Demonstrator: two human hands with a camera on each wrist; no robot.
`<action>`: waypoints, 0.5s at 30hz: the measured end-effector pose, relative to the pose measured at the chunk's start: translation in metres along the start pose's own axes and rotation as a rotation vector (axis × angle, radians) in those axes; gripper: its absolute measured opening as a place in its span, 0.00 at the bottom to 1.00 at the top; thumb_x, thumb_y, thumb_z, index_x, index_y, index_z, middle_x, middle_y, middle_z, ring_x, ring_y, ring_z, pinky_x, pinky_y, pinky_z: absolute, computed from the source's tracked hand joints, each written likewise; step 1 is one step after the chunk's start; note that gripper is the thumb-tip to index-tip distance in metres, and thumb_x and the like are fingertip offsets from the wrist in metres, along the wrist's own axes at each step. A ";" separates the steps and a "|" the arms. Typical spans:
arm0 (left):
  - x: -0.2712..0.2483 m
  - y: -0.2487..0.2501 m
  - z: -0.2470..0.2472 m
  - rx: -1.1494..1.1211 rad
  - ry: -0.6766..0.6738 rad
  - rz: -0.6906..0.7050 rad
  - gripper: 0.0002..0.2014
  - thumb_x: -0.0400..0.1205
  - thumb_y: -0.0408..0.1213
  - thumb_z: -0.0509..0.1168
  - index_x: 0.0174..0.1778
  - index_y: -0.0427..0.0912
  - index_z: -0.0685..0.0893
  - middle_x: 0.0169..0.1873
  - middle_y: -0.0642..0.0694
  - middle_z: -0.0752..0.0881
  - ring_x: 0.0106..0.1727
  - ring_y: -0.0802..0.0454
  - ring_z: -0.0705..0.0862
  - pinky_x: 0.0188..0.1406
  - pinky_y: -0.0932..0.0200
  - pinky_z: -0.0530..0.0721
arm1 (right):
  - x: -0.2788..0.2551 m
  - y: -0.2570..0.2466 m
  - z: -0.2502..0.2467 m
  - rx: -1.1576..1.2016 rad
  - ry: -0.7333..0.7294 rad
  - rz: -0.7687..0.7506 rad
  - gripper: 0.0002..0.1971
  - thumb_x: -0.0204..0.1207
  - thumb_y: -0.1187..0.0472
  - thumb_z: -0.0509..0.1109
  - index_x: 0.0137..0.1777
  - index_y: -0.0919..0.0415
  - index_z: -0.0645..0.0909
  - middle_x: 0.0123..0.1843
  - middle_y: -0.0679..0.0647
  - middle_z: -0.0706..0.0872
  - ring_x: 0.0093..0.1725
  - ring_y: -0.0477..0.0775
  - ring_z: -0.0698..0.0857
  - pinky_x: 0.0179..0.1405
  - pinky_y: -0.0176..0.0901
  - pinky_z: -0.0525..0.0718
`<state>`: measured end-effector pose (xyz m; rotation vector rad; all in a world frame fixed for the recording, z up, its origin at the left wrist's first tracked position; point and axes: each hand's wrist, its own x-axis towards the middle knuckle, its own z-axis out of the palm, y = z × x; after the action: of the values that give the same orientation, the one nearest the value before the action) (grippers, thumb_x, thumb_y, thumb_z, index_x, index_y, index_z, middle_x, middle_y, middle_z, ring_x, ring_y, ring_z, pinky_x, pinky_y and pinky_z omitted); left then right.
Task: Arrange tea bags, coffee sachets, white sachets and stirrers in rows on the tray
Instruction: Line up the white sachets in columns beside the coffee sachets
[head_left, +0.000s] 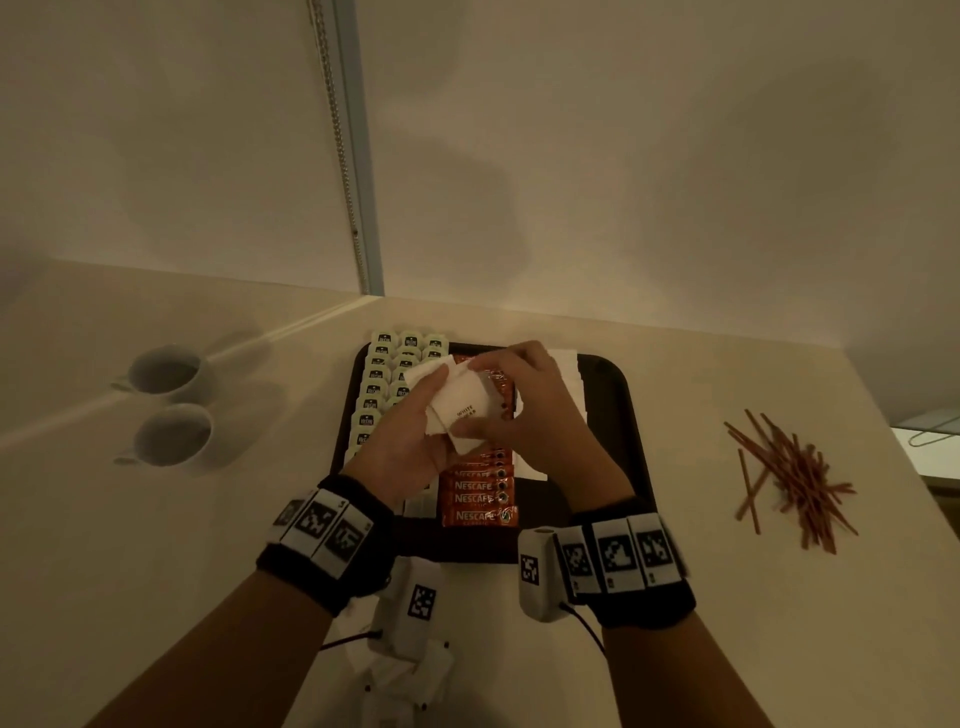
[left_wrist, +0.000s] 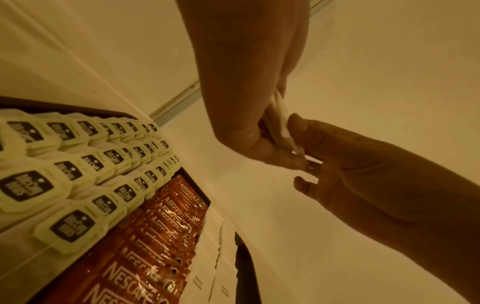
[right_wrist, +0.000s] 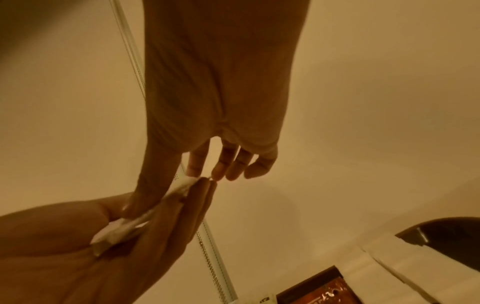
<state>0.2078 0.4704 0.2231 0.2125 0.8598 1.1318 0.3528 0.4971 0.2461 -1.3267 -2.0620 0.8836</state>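
Observation:
Above the dark tray (head_left: 618, 395), both hands hold a small stack of white sugar sachets (head_left: 460, 402). My left hand (head_left: 415, 415) cradles the stack from below, thumb on top. My right hand (head_left: 511, 400) pinches its near and far edges with thumb and fingers. The stack's edge shows between the hands in the left wrist view (left_wrist: 281, 121) and the right wrist view (right_wrist: 145, 218). On the tray lie rows of cream tea bags (head_left: 382, 374), a row of red Nescafe coffee sachets (head_left: 480, 491) and white sachets (head_left: 569, 366) at the right. The brown stirrers (head_left: 795, 478) lie off the tray.
Two white cups (head_left: 166, 405) stand on the counter at the left. The stirrers form a loose pile on the counter to the right of the tray. A wall and a blind chain (head_left: 340, 145) rise behind the counter. The tray's right part shows bare.

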 end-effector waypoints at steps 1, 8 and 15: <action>-0.001 0.001 0.000 -0.009 0.001 0.018 0.15 0.85 0.48 0.58 0.56 0.43 0.84 0.40 0.42 0.91 0.38 0.49 0.89 0.33 0.56 0.88 | 0.000 0.001 0.001 0.012 -0.008 -0.007 0.30 0.59 0.53 0.84 0.62 0.54 0.79 0.60 0.52 0.72 0.61 0.51 0.73 0.56 0.42 0.78; -0.005 0.007 -0.003 -0.067 -0.024 0.079 0.16 0.86 0.44 0.57 0.68 0.48 0.78 0.52 0.38 0.86 0.48 0.45 0.85 0.38 0.52 0.89 | 0.000 0.005 0.005 0.089 0.022 0.016 0.10 0.72 0.62 0.75 0.47 0.51 0.77 0.52 0.50 0.76 0.45 0.38 0.77 0.42 0.18 0.76; -0.008 0.006 -0.006 -0.032 -0.088 0.077 0.19 0.79 0.39 0.63 0.67 0.49 0.79 0.52 0.41 0.88 0.50 0.44 0.88 0.39 0.50 0.89 | -0.002 0.007 0.000 0.300 0.005 0.154 0.03 0.78 0.59 0.68 0.43 0.51 0.79 0.49 0.52 0.86 0.48 0.49 0.85 0.49 0.43 0.86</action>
<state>0.1983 0.4648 0.2267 0.2693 0.7603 1.1980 0.3578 0.4979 0.2406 -1.3300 -1.7554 1.2019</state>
